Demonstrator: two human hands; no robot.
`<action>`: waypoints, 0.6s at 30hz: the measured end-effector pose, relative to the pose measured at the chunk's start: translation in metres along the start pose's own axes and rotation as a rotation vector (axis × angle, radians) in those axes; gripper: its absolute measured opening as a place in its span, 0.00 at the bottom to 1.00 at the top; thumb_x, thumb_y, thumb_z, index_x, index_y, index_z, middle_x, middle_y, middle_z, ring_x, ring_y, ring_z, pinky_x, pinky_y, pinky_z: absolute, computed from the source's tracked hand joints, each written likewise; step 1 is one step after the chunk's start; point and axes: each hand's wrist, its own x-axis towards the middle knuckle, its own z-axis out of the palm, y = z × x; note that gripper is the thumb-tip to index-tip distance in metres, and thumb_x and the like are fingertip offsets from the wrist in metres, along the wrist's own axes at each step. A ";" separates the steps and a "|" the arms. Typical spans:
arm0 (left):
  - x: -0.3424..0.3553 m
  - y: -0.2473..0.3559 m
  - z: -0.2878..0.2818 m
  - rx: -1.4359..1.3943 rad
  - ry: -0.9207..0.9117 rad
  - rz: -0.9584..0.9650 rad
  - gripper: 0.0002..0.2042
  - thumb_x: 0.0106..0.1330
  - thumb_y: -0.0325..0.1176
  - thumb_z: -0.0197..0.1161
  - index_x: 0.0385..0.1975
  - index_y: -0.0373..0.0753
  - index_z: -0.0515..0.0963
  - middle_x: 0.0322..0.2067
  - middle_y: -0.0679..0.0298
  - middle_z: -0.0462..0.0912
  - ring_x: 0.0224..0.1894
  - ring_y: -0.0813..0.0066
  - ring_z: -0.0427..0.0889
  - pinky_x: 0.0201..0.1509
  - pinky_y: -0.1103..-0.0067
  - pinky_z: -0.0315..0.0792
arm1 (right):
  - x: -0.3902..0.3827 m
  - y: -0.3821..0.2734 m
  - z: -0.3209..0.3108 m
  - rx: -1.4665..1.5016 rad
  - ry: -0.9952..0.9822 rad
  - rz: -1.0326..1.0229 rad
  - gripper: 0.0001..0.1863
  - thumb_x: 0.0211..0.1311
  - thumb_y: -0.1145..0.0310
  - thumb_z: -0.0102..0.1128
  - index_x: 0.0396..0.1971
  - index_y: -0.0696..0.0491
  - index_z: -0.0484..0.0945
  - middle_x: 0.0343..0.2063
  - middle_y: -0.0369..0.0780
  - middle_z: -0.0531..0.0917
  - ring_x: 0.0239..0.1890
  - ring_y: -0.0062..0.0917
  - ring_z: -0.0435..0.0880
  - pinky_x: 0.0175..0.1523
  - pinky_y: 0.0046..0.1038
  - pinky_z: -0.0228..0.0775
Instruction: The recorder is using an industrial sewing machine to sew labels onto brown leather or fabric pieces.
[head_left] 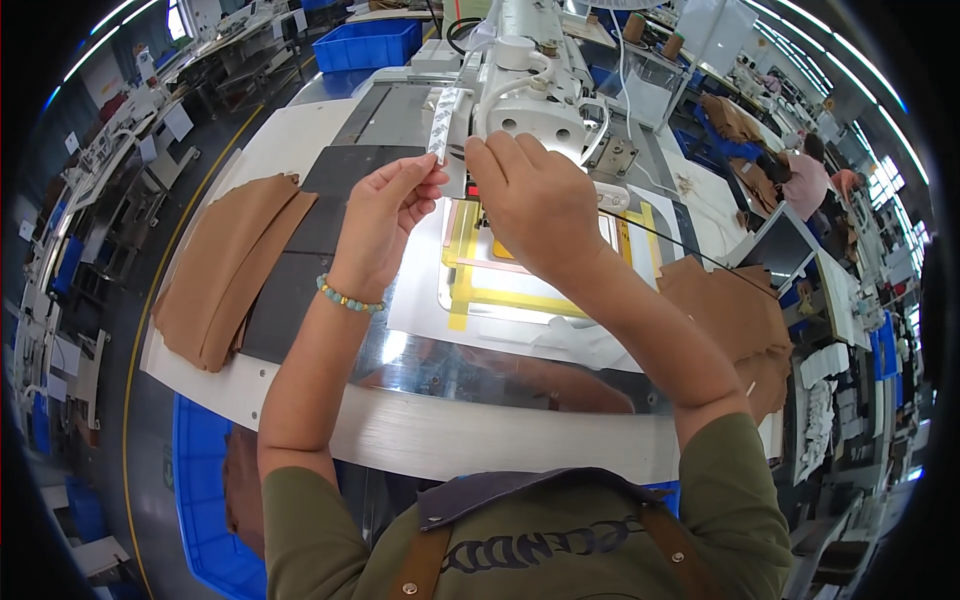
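My left hand (380,215) is closed in a pinch at the lower end of a white strip with small grey printed marks (441,115). This strip hangs along the left side of a white sewing machine head (530,100). Close by on the right, my right hand (535,195) is closed, its back to the view. A small dark pointed metal tool (457,151) sticks out from its fingertips toward the strip; its kind is hard to make out. Under both hands lies a clear template edged with yellow tape (515,295), on white sheets (415,300).
Brown leather-like pieces lie stacked at the left (225,275) and right (735,310) of the machine table. A blue bin (368,45) stands behind, and another blue bin (205,510) sits below the front edge. A thin black rod (690,248) crosses on the right.
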 end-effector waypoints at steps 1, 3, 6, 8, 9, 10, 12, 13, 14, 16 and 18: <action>0.000 0.002 0.000 -0.002 0.001 0.001 0.11 0.80 0.35 0.63 0.49 0.34 0.85 0.38 0.67 0.87 0.39 0.84 0.82 0.46 0.85 0.78 | 0.000 0.000 0.002 -0.017 0.019 -0.025 0.10 0.50 0.72 0.67 0.33 0.51 0.77 0.30 0.34 0.75 0.32 0.23 0.78 0.30 0.24 0.72; -0.001 0.007 0.001 -0.043 -0.034 -0.035 0.11 0.80 0.35 0.62 0.49 0.34 0.85 0.38 0.67 0.87 0.39 0.84 0.82 0.46 0.85 0.79 | 0.001 0.001 0.004 -0.021 0.033 -0.046 0.10 0.49 0.72 0.67 0.32 0.51 0.77 0.30 0.34 0.74 0.32 0.23 0.78 0.30 0.24 0.71; 0.002 0.010 -0.001 -0.039 -0.071 -0.044 0.11 0.80 0.35 0.62 0.48 0.34 0.85 0.38 0.67 0.87 0.39 0.84 0.82 0.46 0.85 0.79 | 0.003 0.004 0.010 -0.019 0.088 -0.087 0.08 0.48 0.72 0.68 0.30 0.51 0.78 0.31 0.34 0.75 0.31 0.23 0.76 0.28 0.23 0.69; 0.004 0.012 -0.002 -0.025 -0.081 -0.049 0.11 0.80 0.35 0.62 0.47 0.34 0.85 0.38 0.67 0.88 0.38 0.85 0.83 0.46 0.86 0.79 | 0.005 0.004 0.015 -0.011 0.131 -0.112 0.08 0.48 0.72 0.68 0.29 0.52 0.79 0.31 0.34 0.75 0.31 0.23 0.76 0.28 0.22 0.69; 0.004 0.013 -0.003 -0.006 -0.092 -0.058 0.11 0.80 0.35 0.63 0.47 0.34 0.85 0.38 0.67 0.88 0.38 0.85 0.83 0.46 0.86 0.79 | 0.005 0.004 0.018 -0.018 0.142 -0.114 0.08 0.48 0.72 0.68 0.31 0.53 0.80 0.32 0.34 0.76 0.31 0.23 0.76 0.27 0.22 0.68; 0.004 0.014 -0.004 -0.009 -0.089 -0.054 0.11 0.80 0.35 0.63 0.47 0.34 0.85 0.38 0.67 0.88 0.38 0.85 0.83 0.46 0.86 0.79 | 0.007 0.004 0.019 -0.024 0.154 -0.117 0.09 0.49 0.72 0.68 0.32 0.54 0.81 0.32 0.34 0.76 0.31 0.23 0.76 0.27 0.22 0.68; 0.004 0.015 -0.004 0.013 -0.082 -0.050 0.11 0.80 0.35 0.63 0.46 0.34 0.85 0.38 0.67 0.88 0.37 0.85 0.83 0.46 0.86 0.79 | 0.011 0.005 0.019 -0.009 0.173 -0.138 0.10 0.49 0.72 0.68 0.33 0.55 0.82 0.33 0.34 0.77 0.32 0.23 0.77 0.27 0.22 0.69; 0.004 0.017 -0.004 0.010 -0.080 -0.046 0.11 0.80 0.35 0.63 0.46 0.34 0.85 0.38 0.67 0.88 0.37 0.85 0.83 0.46 0.86 0.79 | 0.013 0.005 0.018 0.006 0.192 -0.155 0.11 0.49 0.73 0.68 0.34 0.55 0.83 0.33 0.34 0.77 0.32 0.22 0.77 0.27 0.23 0.69; 0.005 0.017 -0.005 0.016 -0.088 -0.051 0.10 0.79 0.35 0.64 0.46 0.34 0.85 0.37 0.67 0.88 0.37 0.86 0.83 0.46 0.86 0.79 | 0.012 0.005 0.019 0.006 0.190 -0.158 0.11 0.49 0.73 0.68 0.34 0.55 0.83 0.33 0.34 0.77 0.32 0.22 0.77 0.27 0.23 0.69; 0.006 0.017 -0.005 0.018 -0.094 -0.057 0.10 0.79 0.35 0.64 0.46 0.34 0.85 0.37 0.67 0.88 0.37 0.86 0.83 0.46 0.87 0.79 | 0.010 0.005 0.022 -0.007 0.151 -0.161 0.12 0.49 0.73 0.68 0.36 0.56 0.83 0.33 0.34 0.77 0.33 0.22 0.78 0.27 0.23 0.70; 0.004 0.018 -0.004 0.031 -0.084 -0.058 0.10 0.79 0.35 0.65 0.46 0.34 0.86 0.37 0.68 0.88 0.37 0.86 0.83 0.46 0.87 0.79 | 0.009 0.004 0.023 -0.007 0.145 -0.165 0.12 0.49 0.73 0.68 0.36 0.57 0.83 0.33 0.34 0.77 0.33 0.22 0.78 0.27 0.23 0.70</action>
